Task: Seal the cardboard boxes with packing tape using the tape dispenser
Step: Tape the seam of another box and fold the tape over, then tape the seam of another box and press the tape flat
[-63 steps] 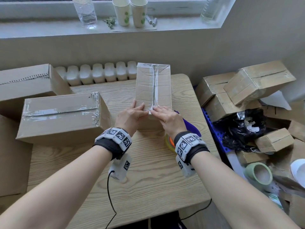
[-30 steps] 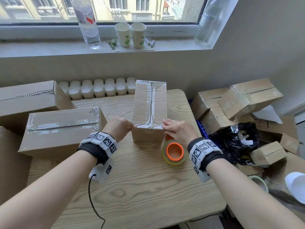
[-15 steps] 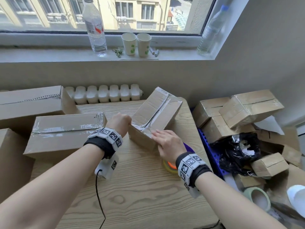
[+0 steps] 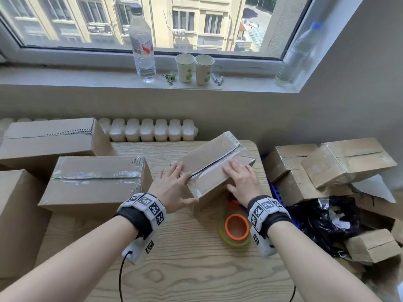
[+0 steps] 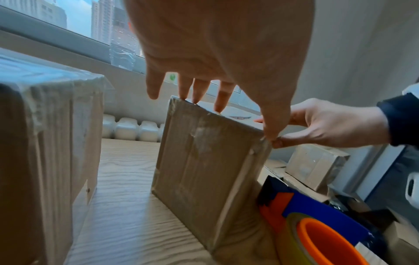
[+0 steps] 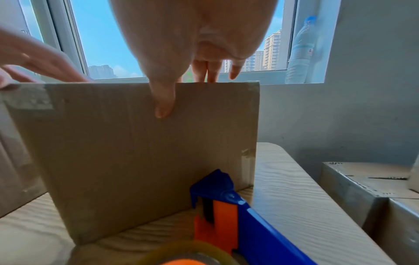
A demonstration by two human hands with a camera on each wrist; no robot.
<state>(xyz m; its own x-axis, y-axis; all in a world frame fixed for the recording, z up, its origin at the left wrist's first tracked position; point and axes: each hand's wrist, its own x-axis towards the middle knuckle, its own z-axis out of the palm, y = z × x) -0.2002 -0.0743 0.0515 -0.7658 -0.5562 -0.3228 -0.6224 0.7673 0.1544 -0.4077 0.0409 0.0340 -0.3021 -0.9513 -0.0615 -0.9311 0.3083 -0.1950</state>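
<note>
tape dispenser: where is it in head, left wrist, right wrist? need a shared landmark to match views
Head: tape dispenser low centre, just left of the right wrist.
Left wrist: bottom right corner.
Right wrist: bottom centre, against the box.
Shared landmark: small cardboard box both hands rest on, right behind it.

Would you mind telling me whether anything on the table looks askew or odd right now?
Yes. The small cardboard box under both hands sits turned at an angle to the table edges, unlike the larger taped box beside it. Its tape looks wrinkled at the near end. The tape dispenser lies unused beside it.
</note>
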